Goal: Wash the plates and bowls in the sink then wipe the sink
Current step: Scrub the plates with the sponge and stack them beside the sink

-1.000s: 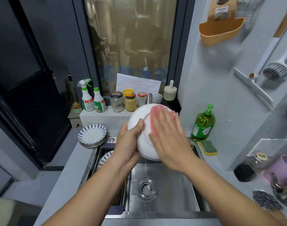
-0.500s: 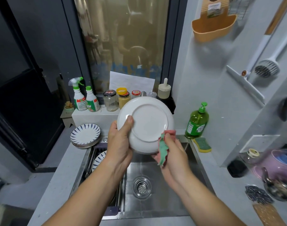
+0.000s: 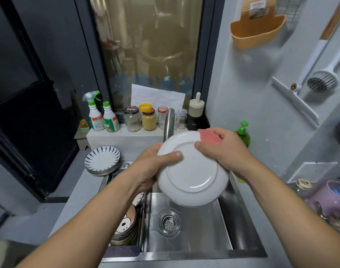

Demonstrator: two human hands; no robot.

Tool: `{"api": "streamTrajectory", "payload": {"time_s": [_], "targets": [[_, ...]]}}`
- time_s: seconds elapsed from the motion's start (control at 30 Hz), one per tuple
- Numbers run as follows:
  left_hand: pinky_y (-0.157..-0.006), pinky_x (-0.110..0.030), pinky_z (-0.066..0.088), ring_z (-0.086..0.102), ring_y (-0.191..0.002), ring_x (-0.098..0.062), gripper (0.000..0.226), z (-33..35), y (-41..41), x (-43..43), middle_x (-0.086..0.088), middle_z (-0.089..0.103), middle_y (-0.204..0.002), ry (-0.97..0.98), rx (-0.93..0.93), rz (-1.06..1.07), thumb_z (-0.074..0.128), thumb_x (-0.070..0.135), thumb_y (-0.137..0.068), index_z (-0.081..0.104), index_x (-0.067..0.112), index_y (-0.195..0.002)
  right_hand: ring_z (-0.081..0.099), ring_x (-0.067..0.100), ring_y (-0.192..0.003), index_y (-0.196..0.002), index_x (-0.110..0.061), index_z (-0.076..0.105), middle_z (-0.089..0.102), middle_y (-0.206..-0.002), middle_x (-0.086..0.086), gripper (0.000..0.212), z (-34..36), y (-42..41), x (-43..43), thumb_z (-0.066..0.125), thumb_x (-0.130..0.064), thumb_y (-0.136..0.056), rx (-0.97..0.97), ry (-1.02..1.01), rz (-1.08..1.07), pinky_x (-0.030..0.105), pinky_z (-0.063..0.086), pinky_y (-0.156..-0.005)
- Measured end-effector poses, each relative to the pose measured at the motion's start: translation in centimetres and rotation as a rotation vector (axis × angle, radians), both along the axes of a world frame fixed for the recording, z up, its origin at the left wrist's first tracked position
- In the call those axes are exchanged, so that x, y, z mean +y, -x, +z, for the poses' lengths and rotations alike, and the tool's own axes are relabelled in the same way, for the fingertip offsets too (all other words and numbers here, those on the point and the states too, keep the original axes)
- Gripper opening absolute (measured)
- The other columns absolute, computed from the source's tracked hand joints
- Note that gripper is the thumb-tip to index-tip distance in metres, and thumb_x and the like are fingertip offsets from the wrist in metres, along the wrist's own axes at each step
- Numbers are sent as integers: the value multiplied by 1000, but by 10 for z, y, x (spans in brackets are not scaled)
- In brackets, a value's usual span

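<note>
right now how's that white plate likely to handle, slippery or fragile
Probably slick: the white plate looks glossy, and the left hand grips it only at the rim. Likely stiff: no bend shows where the right hand pinches the pink cloth over its edge. It looks ceramic, so a drop into the steel sink could chip it.
</note>
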State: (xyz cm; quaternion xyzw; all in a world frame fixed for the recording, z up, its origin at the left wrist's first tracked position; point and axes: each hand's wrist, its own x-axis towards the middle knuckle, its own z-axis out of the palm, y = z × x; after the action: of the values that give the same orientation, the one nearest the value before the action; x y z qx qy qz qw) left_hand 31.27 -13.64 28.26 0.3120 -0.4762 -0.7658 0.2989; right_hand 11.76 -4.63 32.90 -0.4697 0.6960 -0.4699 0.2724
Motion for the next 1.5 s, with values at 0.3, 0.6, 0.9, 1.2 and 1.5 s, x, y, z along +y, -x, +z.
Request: {"api": "streamTrajectory", "payload": {"time_s": [0.3, 0.6, 0.9, 1.2, 1.5], "targets": [[-80, -44, 63, 74, -105, -30, 37, -2, 32, -2, -13, 76, -116, -89, 232, 436, 70, 9, -93, 62, 11, -129, 70, 9, -74, -130, -30, 51, 69, -121, 2, 24, -79, -61, -1, 48, -31, -106, -727, 261, -191, 30, 59, -62], [-84, -41, 60, 75, -98, -20, 33, -12, 44, 32, -6, 79, -112, -97, 269, 374, 68, 1, -92, 67, 20, -119, 59, 18, -111, -91, -37, 69, 71, -116, 3, 13, -59, -24, -19, 60, -41, -99, -1106, 361, -285, 41, 47, -102], [-88, -61, 59, 77, -90, -31, 49, -16, 17, 26, -10, 75, -112, -304, -14, 49, 73, 35, -89, 60, 19, -134, 58, 11, -104, -118, -27, 63, 68, -117, -11, 27, -60, 1, -4, 64, -40, -95, -744, 422, -144, 26, 46, -93], [-99, -67, 50, 46, -134, -62, 83, -30, -2, 13, -38, 48, -147, -769, 408, -207, 56, 60, -95, 43, -2, -148, 66, 9, -86, -108, -23, 69, 74, -92, -10, 26, -35, 29, 23, 63, -41, -90, -302, 257, 307, 21, 52, -77], [-91, -74, 47, 57, -127, -55, 58, -39, -5, 22, -33, 56, -142, -513, 259, -248, 46, 11, -85, 54, -5, -141, 37, 22, -70, -85, -9, 49, 31, -76, 13, 58, -66, 24, 14, 56, -67, -89, -762, 244, 18, 32, 39, -64]]}}
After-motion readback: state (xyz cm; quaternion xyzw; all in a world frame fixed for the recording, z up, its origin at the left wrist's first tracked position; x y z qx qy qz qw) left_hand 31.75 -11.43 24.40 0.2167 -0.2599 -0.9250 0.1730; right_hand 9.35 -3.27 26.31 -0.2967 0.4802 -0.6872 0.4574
